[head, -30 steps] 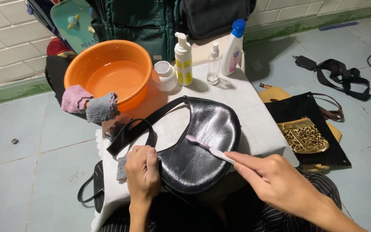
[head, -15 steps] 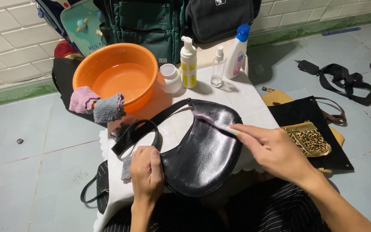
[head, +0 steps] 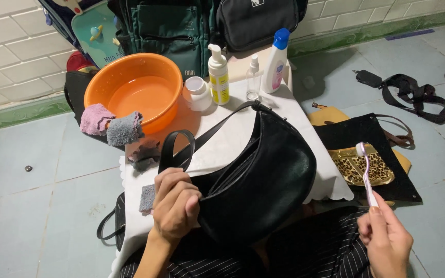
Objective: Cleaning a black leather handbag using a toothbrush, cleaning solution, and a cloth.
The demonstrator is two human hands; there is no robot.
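Left grip [head: 175,205] clutching black bag [head: 263,175] rim, right grip [head: 384,239] holding toothbrush [head: 366,172] clear beyond table edge [head: 336,193]

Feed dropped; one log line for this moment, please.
left hand: grips black handbag, tilted up | right hand: holds toothbrush off the bag | orange basin behind

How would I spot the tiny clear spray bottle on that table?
Find the orange basin at the table's far end. Three bottles stand right of it: the spray bottle is the middle one, between the yellow-labelled pump bottle and the blue-capped one. It alone is transparent.
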